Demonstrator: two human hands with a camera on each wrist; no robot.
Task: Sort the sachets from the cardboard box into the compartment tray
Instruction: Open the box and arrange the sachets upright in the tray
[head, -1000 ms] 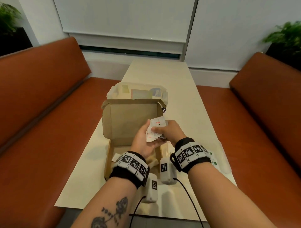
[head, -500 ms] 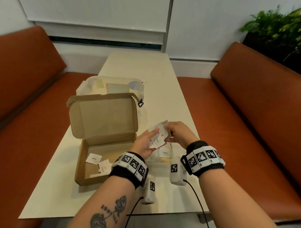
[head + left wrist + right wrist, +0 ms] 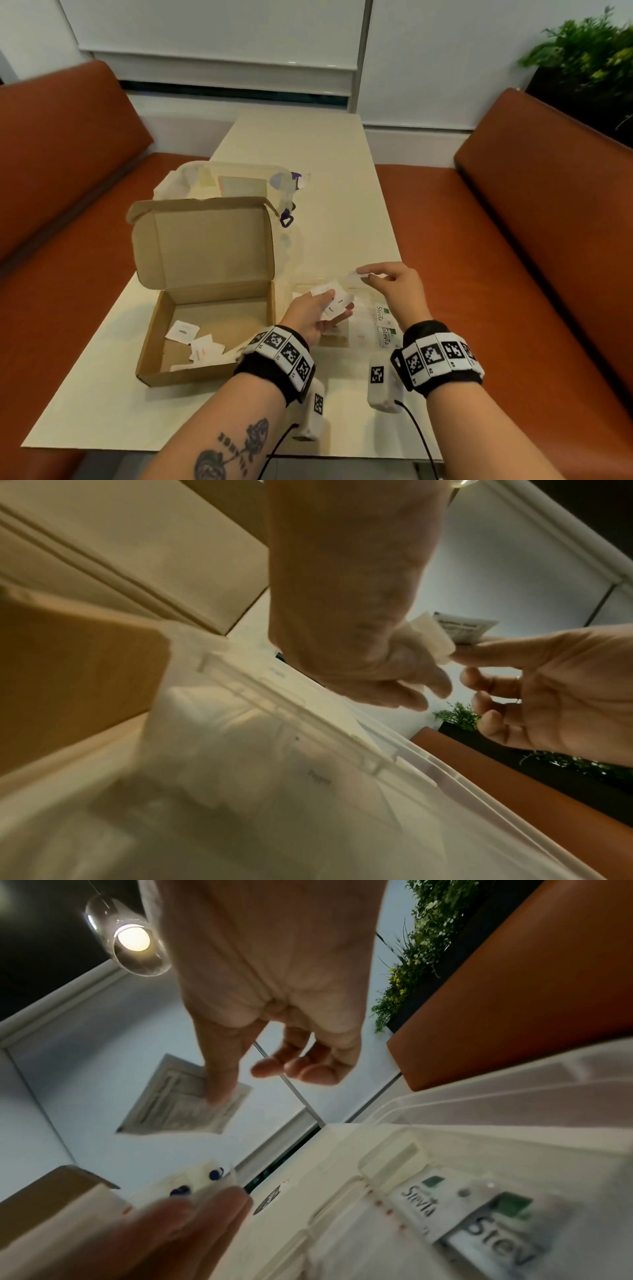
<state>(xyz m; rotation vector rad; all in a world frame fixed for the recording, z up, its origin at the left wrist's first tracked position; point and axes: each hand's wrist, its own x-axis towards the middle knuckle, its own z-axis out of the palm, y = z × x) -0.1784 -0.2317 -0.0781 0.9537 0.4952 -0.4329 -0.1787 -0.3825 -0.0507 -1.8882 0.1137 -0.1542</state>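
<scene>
White sachet [image 3: 359,273] pinched in right hand [image 3: 399,291], apparently above tray [image 3: 337,342].

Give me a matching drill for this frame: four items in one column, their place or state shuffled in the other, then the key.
Items
1. single sachet
2. fanned sachets
3. Stevia sachets
4. cardboard box

Places or states
A. lying in the clear compartment tray
B. pinched in the right hand, above the tray
C. lid up, a few sachets left inside
D. held in the left hand

Pairs: 1-B, 2-D, 3-A, 4-C
</scene>
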